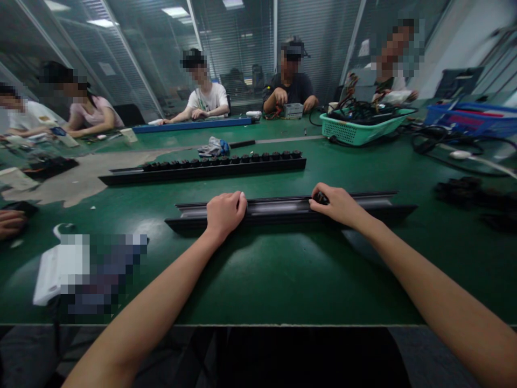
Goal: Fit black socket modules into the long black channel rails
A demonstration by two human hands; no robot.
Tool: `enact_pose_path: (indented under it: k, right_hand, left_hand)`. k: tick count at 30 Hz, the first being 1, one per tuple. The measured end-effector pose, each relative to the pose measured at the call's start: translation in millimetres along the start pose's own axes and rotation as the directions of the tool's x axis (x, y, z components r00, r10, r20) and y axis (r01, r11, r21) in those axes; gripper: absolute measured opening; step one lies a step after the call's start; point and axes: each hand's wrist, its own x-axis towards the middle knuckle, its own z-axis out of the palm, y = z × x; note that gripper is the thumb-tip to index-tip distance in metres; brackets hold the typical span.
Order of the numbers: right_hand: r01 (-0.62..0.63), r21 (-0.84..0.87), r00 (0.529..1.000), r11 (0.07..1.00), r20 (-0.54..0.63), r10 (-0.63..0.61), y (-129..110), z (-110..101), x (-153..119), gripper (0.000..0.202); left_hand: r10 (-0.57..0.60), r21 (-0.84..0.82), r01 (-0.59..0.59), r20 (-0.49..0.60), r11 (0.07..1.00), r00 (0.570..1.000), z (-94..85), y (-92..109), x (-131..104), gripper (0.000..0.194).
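A long black channel (278,215) with a pale inner groove lies crosswise on the green table. My left hand (226,214) is closed around its left part, thumb on top. Over the right part, my right hand (334,205) pinches a small black part (322,198) at the groove. Farther back lies a second black channel (210,173), with a row of several black round parts (246,158) along its top.
A green basket (355,132) of cables, a blue basket (472,119) and blurred black parts (460,189) are at the right. Crumpled gloves (214,147) lie behind the channels. A white device (52,272) is at the left front. Several people sit across the table; another person's hand (12,223) shows at far left.
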Motion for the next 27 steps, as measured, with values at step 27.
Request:
enact_pose_path:
  k: [27]
  right_hand:
    - [-0.023, -0.029, 1.0, 0.999, -0.006, 0.023, -0.3, -2.2, -0.1, 0.018]
  left_hand:
    - [0.003, 0.0, -0.003, 0.003, 1.0, 1.0, 1.1, -0.8, 0.3, 0.046]
